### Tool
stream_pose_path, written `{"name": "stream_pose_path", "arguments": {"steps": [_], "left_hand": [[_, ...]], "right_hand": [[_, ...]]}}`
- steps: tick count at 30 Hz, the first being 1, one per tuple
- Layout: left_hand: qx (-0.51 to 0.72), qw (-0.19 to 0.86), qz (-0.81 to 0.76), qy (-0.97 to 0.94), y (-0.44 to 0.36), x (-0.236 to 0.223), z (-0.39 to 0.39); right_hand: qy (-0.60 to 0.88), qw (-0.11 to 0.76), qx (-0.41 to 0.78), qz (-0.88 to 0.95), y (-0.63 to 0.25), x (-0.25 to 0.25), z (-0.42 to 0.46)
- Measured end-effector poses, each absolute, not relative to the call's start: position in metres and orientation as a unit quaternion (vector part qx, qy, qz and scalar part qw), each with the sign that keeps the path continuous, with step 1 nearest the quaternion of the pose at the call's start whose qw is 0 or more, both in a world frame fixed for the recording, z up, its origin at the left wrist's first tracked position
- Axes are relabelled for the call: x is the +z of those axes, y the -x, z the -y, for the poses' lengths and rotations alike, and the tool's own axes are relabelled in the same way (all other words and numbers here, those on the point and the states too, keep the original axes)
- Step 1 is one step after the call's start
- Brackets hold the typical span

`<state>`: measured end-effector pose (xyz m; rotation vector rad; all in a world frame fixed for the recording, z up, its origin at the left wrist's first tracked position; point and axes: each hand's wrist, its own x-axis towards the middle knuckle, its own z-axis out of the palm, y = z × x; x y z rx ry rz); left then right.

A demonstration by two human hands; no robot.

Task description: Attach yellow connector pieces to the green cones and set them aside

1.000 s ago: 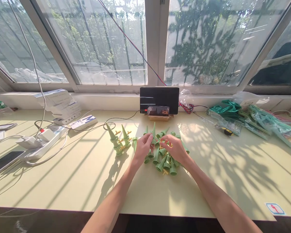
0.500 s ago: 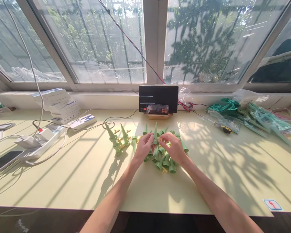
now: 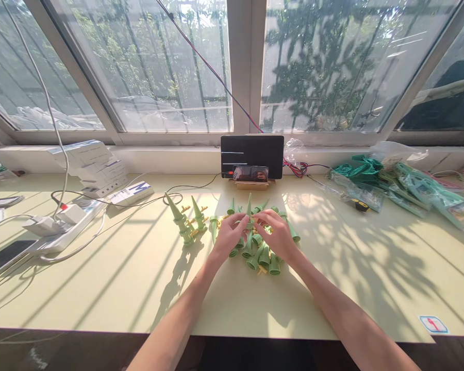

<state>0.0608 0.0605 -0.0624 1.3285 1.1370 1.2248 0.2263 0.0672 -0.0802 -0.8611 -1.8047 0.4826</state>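
Note:
A pointed green plastic watering spike stands tip up between my two hands. My left hand is closed on its base from the left, thumb and fingers pinching. From the right, the bent fingertips of my right hand meet the same base; whether they pinch a small yellow valve there is hidden. Under and around both hands lies a heap of green spikes, open ends mostly facing me. A small yellow valve pokes out at the heap's front. On the left, two upright spike assemblies with yellow valves stand together.
Behind the heap, a black tablet and a phone lean on a small stand. A power strip with cables and white boxes occupy the left. Plastic packets and a yellow-black tool lie right.
The fingers of both hands have shifted slightly at the spike's base, coming a little closer together. The spike stays upright and the heap looks unmoved.

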Motion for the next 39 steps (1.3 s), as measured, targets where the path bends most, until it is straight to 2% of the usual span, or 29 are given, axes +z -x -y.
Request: {"name": "stream_pose_path", "arguments": {"steps": [14,31,39], "left_hand": [[0.53,0.467,-0.48,-0.52,-0.0607,-0.0626,-0.0622],[0.53,0.45,-0.497,-0.518,-0.06,-0.0621,-0.0622],[0.526,0.443,-0.5,-0.527,-0.0607,-0.0609,-0.0609]], "right_hand": [[0.366,0.547,0.291,0.694,-0.2251,-0.0797,-0.0671],[0.343,0.463,0.307,0.758,-0.225,-0.0799,-0.0639],[0.351,0.458,0.292,0.763,-0.2261,-0.0812,-0.0649]]}}
